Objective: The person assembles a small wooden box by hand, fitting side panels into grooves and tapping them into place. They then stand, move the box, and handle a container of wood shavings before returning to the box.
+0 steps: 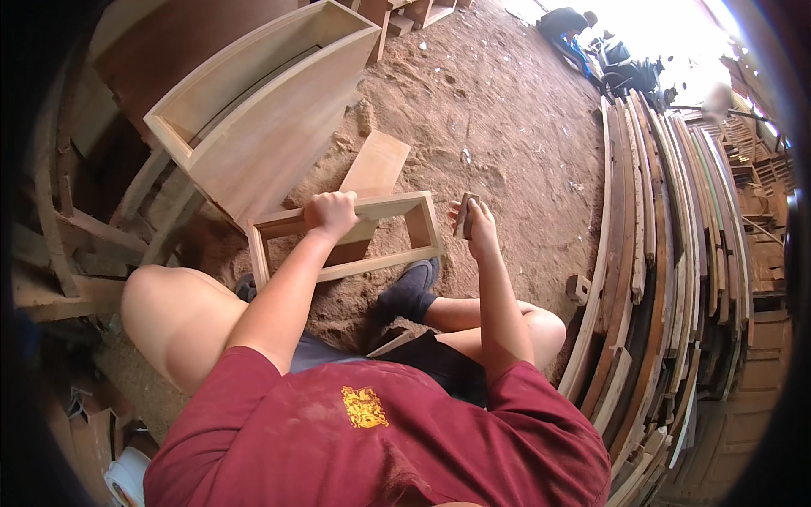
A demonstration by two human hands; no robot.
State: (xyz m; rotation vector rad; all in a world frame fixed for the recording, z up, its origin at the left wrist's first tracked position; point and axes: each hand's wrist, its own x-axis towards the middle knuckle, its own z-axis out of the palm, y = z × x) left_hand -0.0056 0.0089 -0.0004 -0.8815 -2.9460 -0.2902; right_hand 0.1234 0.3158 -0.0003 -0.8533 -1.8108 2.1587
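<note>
My left hand (332, 213) is closed over the far rail of a narrow rectangular wooden frame (380, 264), which looks like an open box and leans in front of my legs. Just off the frame's right end, my right hand (481, 230) grips a small brown block (463, 216) between thumb and fingers. It resembles a sanding block, though its working face cannot be made out. The block and the frame are apart. Beyond the frame a flat pale board (378, 165) lies on the ground, partly covered by the frame and my left hand.
A larger open wooden box (279, 127) stands at the far left, close to the frame. Long planks (629, 253) are stacked along the right. Sawdust-covered ground (507, 110) stretches ahead. Another person (564, 34) is at the far right, near a motorcycle-like shape.
</note>
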